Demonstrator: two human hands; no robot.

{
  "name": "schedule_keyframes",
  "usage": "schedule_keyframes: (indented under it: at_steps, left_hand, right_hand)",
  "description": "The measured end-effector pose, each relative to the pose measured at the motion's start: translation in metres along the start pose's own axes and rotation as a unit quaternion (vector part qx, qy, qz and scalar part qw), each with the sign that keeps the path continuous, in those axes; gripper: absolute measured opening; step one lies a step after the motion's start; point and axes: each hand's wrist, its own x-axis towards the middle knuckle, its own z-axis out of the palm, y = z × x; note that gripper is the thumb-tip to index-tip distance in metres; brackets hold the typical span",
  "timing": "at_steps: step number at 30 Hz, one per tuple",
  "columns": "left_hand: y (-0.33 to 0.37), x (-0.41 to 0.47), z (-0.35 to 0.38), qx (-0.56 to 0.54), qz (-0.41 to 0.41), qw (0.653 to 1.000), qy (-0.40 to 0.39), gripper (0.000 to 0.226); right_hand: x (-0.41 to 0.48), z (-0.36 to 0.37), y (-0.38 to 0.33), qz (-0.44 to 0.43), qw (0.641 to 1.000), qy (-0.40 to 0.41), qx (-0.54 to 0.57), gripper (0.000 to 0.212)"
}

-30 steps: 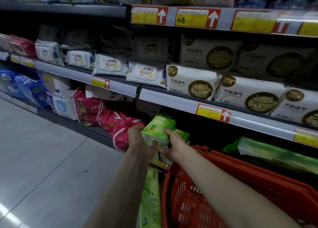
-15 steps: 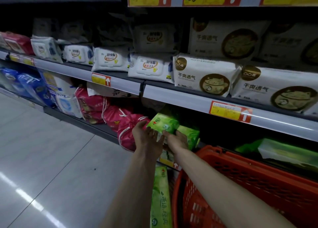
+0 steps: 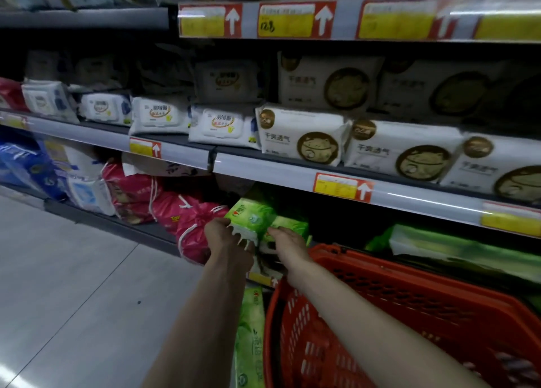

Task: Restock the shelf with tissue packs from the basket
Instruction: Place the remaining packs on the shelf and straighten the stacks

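A green tissue pack (image 3: 252, 217) is held at the mouth of the dark bottom shelf (image 3: 140, 232), tilted with its far end inside. My left hand (image 3: 227, 239) grips its left end and my right hand (image 3: 285, 239) presses on its right side. A second green pack (image 3: 292, 226) lies just behind, under my right fingers. The red plastic basket (image 3: 409, 297) stands below my right arm; its inside is mostly hidden. Another long green pack (image 3: 250, 338) stands between the basket and my left arm.
Pink drawstring bags (image 3: 193, 220) sit left of the green pack on the bottom shelf. More green packs (image 3: 456, 250) lie to the right. White wipes packs (image 3: 216, 124) and beige cat-print packs (image 3: 301, 135) fill the shelf above. Grey tiled floor (image 3: 73, 285) is at left.
Both hands have pushed the green pack forward and up, deeper under the middle shelf edge. The camera has moved closer to the shelf.
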Motion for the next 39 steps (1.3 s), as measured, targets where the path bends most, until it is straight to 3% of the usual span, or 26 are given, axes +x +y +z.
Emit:
schedule_keyframes:
  at_steps: [3,4,6,9,14,21,26,29,31,39]
  left_hand:
    - [-0.009,-0.019,0.007,0.026,0.013,0.999,-0.03,0.011]
    - [-0.013,-0.026,0.01,0.046,0.023,0.998,-0.033,0.008]
    - [-0.025,-0.042,0.016,0.082,0.043,0.995,-0.029,0.009]
    - [-0.04,-0.059,0.023,0.11,0.056,0.991,-0.045,0.007]
    - [-0.105,-0.099,0.044,0.197,0.067,0.973,-0.102,0.01]
    - [-0.188,-0.164,0.08,0.394,0.161,0.873,-0.24,0.023]
    - [-0.243,-0.222,0.108,0.433,0.152,0.821,-0.341,0.021]
    - [-0.272,-0.262,0.126,0.448,0.167,0.787,-0.39,0.021]
    - [-0.289,-0.288,0.139,0.454,0.176,0.768,-0.416,0.022]
    - [-0.371,-0.387,0.175,0.491,0.175,0.686,-0.508,0.02]
  right_hand:
    - [-0.016,-0.021,-0.007,-0.002,1.0,-0.002,0.029,0.084]
    - [-0.02,-0.031,-0.007,-0.004,0.999,-0.006,0.042,0.087]
    - [-0.032,-0.057,-0.009,-0.019,0.999,-0.012,0.039,0.075]
    - [-0.064,-0.09,-0.023,-0.059,0.998,0.003,-0.004,0.088]
    - [-0.125,-0.171,-0.031,-0.078,0.996,0.014,-0.049,0.075]
    - [-0.209,-0.286,-0.006,-0.096,0.99,0.058,-0.084,0.062]
    - [-0.262,-0.358,0.013,-0.109,0.984,0.127,-0.065,0.064]
    - [-0.295,-0.395,0.012,-0.149,0.97,0.187,-0.045,0.031]
    - [-0.316,-0.421,0.013,-0.174,0.957,0.231,-0.038,0.022]
    - [-0.389,-0.525,0.086,-0.152,0.922,0.349,0.066,0.023]
